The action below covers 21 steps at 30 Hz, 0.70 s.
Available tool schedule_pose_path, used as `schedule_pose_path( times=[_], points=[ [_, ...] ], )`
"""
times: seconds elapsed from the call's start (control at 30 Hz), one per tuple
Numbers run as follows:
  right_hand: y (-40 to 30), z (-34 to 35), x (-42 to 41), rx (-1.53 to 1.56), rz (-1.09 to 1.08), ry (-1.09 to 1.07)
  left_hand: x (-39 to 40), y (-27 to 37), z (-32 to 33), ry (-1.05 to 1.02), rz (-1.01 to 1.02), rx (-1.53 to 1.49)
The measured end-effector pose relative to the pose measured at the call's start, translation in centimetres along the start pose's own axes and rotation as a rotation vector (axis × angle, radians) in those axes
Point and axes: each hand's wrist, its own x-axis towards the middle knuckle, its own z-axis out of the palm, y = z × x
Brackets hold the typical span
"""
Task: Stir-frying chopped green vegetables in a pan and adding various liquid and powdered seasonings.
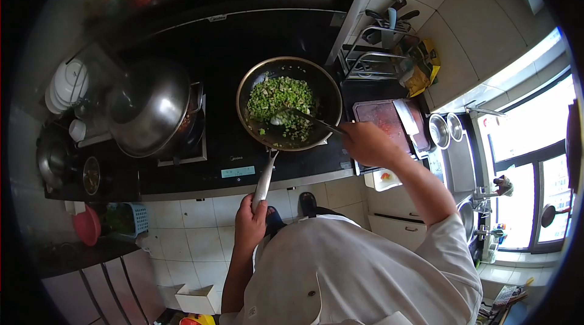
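Observation:
My left hand (250, 221) is closed round the metal handle (263, 183) of a frying pan (324, 96), which sits over the right part of a black gas cooktop (219, 142). Chopped green vegetables (279, 96) mixed with small pale bits lie in the pan. With my right hand (368, 143) I grip the dark handle of a cooking utensil (319, 123). Its head rests low in the food, partly covered, so its exact shape cannot be told. A small white lump shows beside the head.
A domed metal lid (148, 106) covers a wok on the left burner. Right of the pan, a cleaver (405, 117) lies on a cutting board (378, 112), below a knife rack (381, 53). Metal bowls (439, 131) stand by the sink. White bowls (71, 81) are stacked far left.

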Motion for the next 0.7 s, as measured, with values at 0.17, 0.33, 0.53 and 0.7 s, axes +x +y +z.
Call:
schedule_pose_path(
  times=[0.17, 0.33, 0.53, 0.7],
  points=[
    [-0.3, -4.3, -4.1, -0.271, -0.067, -0.031, -0.1, 0.0, 0.1, 0.020, -0.004, 0.008],
    [0.2, -1.3, -1.4, -0.434, 0.031, -0.105, -0.1, 0.2, 0.1, 0.016, 0.002, -0.001],
    [1.8, 4.4, 2.4, -0.172, -0.050, 0.217, -0.1, 0.7, 0.1, 0.003, -0.007, -0.014],
    [-1.6, 2.3, -1.2, 0.068, -0.110, 0.061, -0.3, 0.2, 0.2, 0.008, -0.002, -0.021]
  ],
)
